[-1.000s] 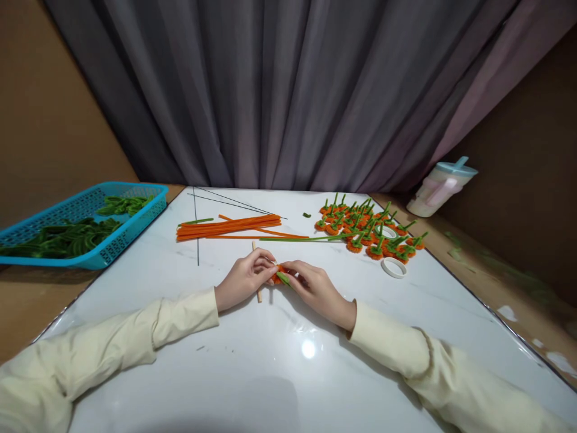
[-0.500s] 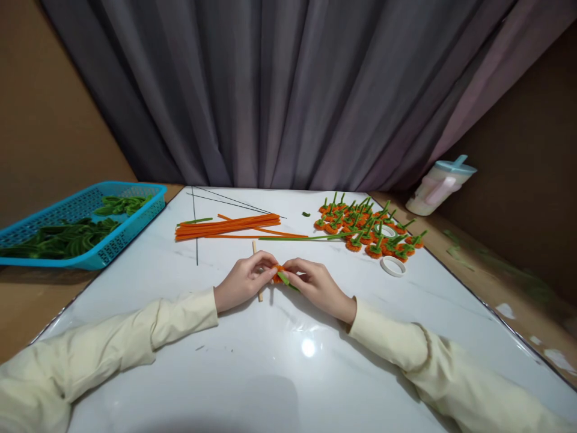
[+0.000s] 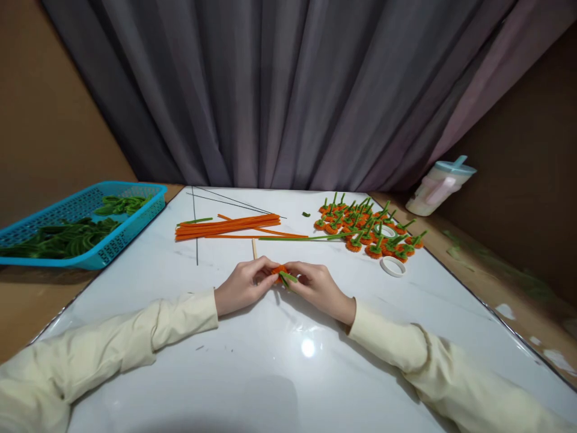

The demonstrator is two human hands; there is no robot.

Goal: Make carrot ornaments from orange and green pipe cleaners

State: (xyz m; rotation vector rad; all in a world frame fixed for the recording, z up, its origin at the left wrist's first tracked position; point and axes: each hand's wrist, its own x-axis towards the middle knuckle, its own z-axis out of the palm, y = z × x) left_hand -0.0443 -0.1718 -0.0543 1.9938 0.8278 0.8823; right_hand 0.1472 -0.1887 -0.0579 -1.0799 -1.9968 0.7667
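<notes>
Two hands meet in front of you: your left hand (image 3: pixel 243 284) and your right hand (image 3: pixel 318 284) are both curled almost closed, thumbs and fingertips pinching from either side a small coil of fuzzy orange pipe cleaner (image 3: pixel 280 270), which sits right between them, low over the glossy white tabletop (image 3: pixel 288 367). A short green fuzzy stem (image 3: pixel 286 277) sticks out of the coil toward your right fingers. The tight two-sided pinch likely keeps the springy wire from unwinding, and your wrists rest on the table, probably for steadiness. A thin pale wooden stick (image 3: pixel 254 247) pokes out beyond your left fingers; whether that hand grips it cannot be told. Just beyond both hands lies a bundle of long straight orange pipe cleaners (image 3: pixel 228 227), with a long green pipe cleaner (image 3: pixel 302 238) and thin dark wires (image 3: pixel 196 228) beside it, all within easy reach. Beyond your right hand a heap of finished orange coils with green stems (image 3: pixel 367 231) is gathered, and a flat white ring of tape (image 3: pixel 392 266) lies near it. Well off to the left of your left hand, a blue plastic lattice basket (image 3: pixel 97 257) holds bent green fuzzy pieces (image 3: pixel 63 237).
</notes>
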